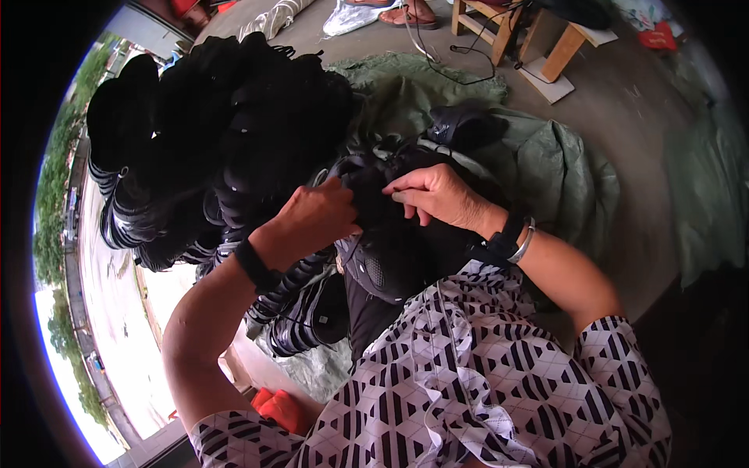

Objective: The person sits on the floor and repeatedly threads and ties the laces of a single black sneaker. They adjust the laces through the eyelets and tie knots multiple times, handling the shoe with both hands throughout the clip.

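A black shoe upper [386,269] with a grey mesh patch lies across my lap, its outline merging with dark cloth around it. My left hand [320,212] is closed at its left edge, fingers curled in on the black material. Just to the right, my right hand [438,195] hovers over the upper with thumb and forefinger pinched together. Whatever sits between those fingertips is too small to name. Dark bands circle both wrists, and a metal bracelet [524,242] is on the right one.
Stacks of black shoe uppers [211,117] rise at my left. Beyond my lap a green woven sheet [546,156] covers the floor, with another dark shoe piece [464,125] on it. Wooden stools [499,35] and a cable stand at the far side. A red bag [279,409] lies lower left.
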`<action>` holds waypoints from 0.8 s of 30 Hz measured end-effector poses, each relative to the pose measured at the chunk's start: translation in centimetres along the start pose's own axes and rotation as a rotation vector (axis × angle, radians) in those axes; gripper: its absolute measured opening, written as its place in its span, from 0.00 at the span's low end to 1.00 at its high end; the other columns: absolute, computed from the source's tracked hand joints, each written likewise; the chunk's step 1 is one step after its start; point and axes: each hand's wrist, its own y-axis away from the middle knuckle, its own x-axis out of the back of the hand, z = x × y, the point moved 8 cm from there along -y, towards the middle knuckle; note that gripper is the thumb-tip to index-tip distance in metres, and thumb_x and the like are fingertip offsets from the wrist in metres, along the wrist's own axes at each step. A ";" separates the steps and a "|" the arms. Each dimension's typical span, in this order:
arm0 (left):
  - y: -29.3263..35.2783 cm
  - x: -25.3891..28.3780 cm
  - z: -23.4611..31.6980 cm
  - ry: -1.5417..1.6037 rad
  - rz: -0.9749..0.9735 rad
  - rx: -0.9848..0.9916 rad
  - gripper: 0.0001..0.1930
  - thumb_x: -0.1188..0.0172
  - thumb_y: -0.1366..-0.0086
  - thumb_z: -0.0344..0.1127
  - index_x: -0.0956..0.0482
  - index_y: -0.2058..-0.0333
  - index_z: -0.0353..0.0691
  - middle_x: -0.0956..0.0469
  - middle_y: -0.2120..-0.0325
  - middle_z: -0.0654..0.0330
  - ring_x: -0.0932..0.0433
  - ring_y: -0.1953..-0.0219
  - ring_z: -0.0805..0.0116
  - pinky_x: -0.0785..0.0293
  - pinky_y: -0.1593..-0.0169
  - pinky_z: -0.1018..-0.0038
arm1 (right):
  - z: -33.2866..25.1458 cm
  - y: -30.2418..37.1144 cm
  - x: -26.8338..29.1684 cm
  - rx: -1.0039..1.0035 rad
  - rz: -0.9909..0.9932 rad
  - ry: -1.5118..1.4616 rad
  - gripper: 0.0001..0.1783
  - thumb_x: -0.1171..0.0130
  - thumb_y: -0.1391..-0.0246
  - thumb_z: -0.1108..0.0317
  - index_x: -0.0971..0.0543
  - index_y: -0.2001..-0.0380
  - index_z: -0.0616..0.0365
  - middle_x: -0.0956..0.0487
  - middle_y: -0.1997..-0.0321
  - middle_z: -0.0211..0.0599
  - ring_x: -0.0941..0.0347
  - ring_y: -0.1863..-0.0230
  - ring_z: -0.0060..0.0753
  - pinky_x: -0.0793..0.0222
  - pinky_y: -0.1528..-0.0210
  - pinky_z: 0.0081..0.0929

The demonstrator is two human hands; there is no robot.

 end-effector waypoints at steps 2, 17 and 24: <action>-0.1 -0.8 -0.3 0.003 -0.113 0.123 0.11 0.37 0.43 0.45 0.18 0.71 0.44 0.27 0.68 0.64 0.27 0.55 0.65 0.22 0.61 0.68 | -0.1 -0.2 0.1 -0.024 -0.009 0.006 0.11 0.43 0.42 0.70 0.17 0.60 0.63 0.21 0.80 0.32 0.30 0.85 0.16 0.34 0.81 0.14; 3.1 -2.3 -4.9 1.386 0.469 0.615 0.07 0.42 0.35 0.36 0.24 0.64 0.39 0.22 0.71 0.68 0.24 0.70 0.81 0.28 0.70 0.83 | 0.4 -0.3 0.0 -0.007 -0.048 -0.012 0.12 0.44 0.39 0.66 0.18 0.58 0.60 0.22 0.78 0.29 0.31 0.85 0.13 0.36 0.80 0.12; 1.9 1.0 -2.2 0.517 0.381 0.475 0.04 0.36 0.41 0.33 0.19 0.68 0.42 0.25 0.75 0.63 0.24 0.74 0.71 0.27 0.68 0.75 | 0.3 -0.2 0.6 -0.026 -0.053 0.015 0.12 0.45 0.38 0.67 0.19 0.56 0.58 0.22 0.78 0.28 0.33 0.85 0.12 0.37 0.80 0.12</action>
